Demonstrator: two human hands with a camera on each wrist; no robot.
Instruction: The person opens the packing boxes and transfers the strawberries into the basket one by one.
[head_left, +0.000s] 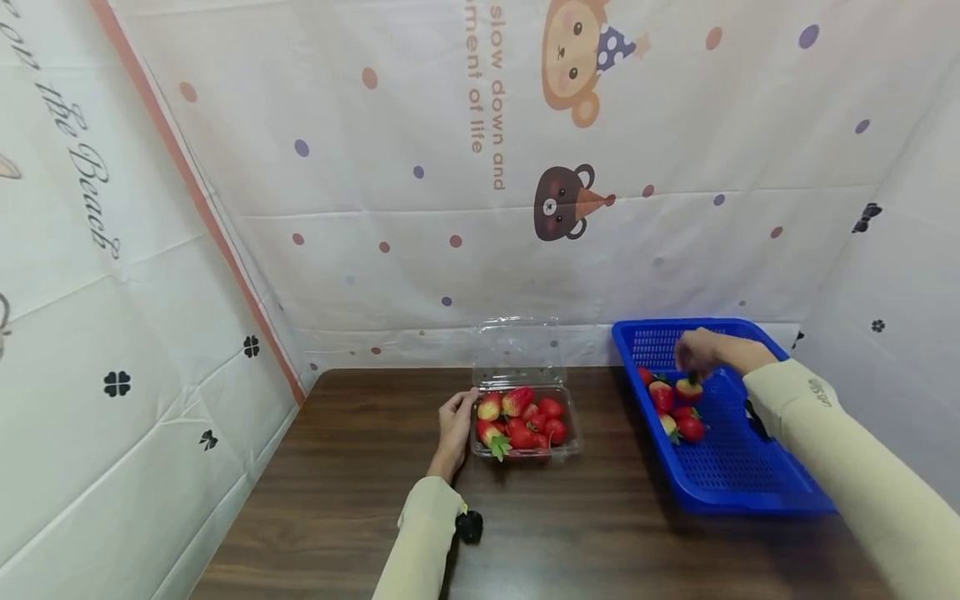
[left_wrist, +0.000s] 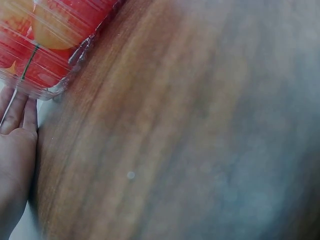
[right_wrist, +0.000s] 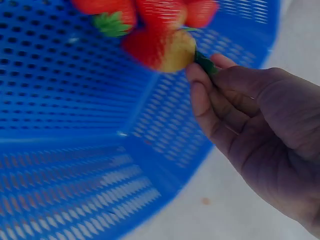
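Observation:
My right hand (head_left: 697,352) is over the blue basket and pinches a red and pale-yellow strawberry (right_wrist: 172,50) by its green leafy top (right_wrist: 204,62). Other strawberries (head_left: 662,396) lie together along the basket's left side. My left hand (head_left: 453,425) rests against the left side of a clear plastic clamshell box (head_left: 573,442), and the left wrist view has its fairly straight fingers (left_wrist: 16,112) at the box wall. Inside the box lies a pile of strawberries (head_left: 521,425), one with green leaves facing the front.
The blue perforated basket (head_left: 720,502) stands at the right of the dark wooden table (head_left: 337,500). The box's transparent lid (head_left: 517,350) stands raised at the back, near a printed cloth wall (head_left: 375,292). More cloth hangs on both sides.

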